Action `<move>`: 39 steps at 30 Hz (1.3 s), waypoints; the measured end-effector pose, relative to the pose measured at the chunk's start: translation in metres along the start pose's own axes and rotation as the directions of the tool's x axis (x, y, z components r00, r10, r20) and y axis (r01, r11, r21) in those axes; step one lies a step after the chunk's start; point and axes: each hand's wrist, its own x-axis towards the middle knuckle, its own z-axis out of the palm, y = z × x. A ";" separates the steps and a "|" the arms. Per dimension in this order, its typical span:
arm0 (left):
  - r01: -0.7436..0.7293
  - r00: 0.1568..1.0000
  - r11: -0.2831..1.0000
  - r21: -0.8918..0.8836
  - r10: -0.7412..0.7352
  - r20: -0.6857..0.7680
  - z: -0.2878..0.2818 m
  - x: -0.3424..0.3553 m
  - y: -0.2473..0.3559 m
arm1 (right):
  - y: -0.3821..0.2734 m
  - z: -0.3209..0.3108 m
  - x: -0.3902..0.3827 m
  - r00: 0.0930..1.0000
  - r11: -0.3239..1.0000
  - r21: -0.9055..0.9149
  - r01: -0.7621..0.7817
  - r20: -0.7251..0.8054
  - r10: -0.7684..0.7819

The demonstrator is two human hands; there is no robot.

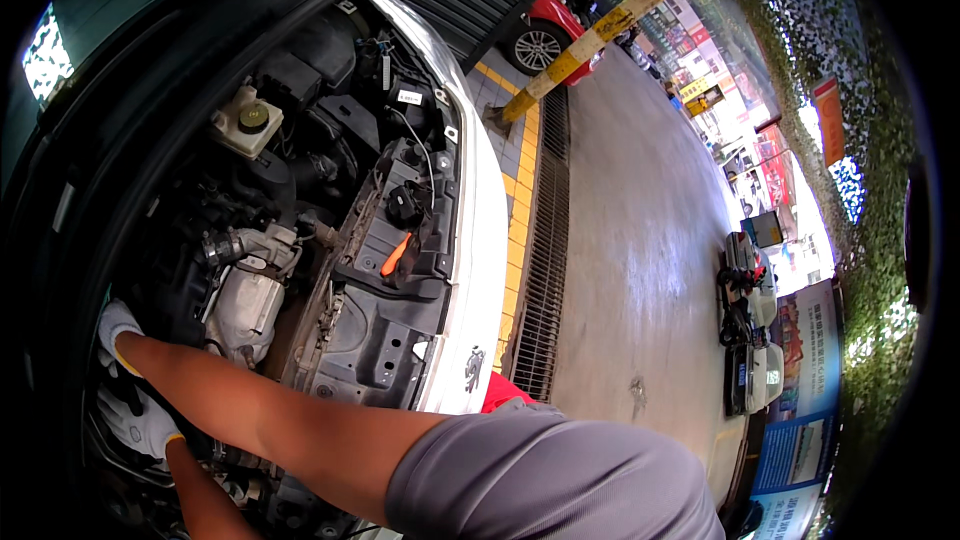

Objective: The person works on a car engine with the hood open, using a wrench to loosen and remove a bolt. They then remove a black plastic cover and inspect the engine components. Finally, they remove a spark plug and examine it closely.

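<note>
White, yellow-cuffed fabric gloves (150, 430) on left hand (135, 422) and right hand (118, 332), near left in black-panelled engine bay (375, 368); grips cannot be told; silver-grey, rounded metal engine part (247, 308) to their right.

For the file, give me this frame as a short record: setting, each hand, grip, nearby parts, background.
Setting: open engine bay of a white car
Left hand: gloved, low in the picture, inside the bay
Right hand: gloved, just above the left hand in the picture
Grip: cannot be told; both hands are partly hidden in shadow
Nearby parts: silver metal engine part, pale reservoir with a yellowish cap, orange piece
Background: yellow-and-white pole, red car, floor grate
</note>
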 end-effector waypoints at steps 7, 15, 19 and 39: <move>0.046 0.996 0.981 0.190 -0.030 -0.087 -0.005 0.012 -0.049 | -0.063 0.060 -0.120 0.946 -0.389 -0.868 0.308 0.321 0.034; 0.035 0.999 0.991 0.133 -0.032 -0.022 -0.009 0.015 -0.010 | -0.066 0.017 -0.094 0.969 -0.386 -0.904 0.181 0.231 -0.087; 0.111 0.991 0.992 0.060 -0.115 0.062 -0.008 0.012 -0.009 | -0.040 0.038 -0.075 0.969 -0.451 -0.887 0.093 0.186 -0.165; 0.087 0.989 0.996 -0.028 -0.089 -0.116 -0.032 0.015 0.007 | -0.094 -0.024 -0.179 0.991 0.990 -0.140 -0.032 0.124 0.050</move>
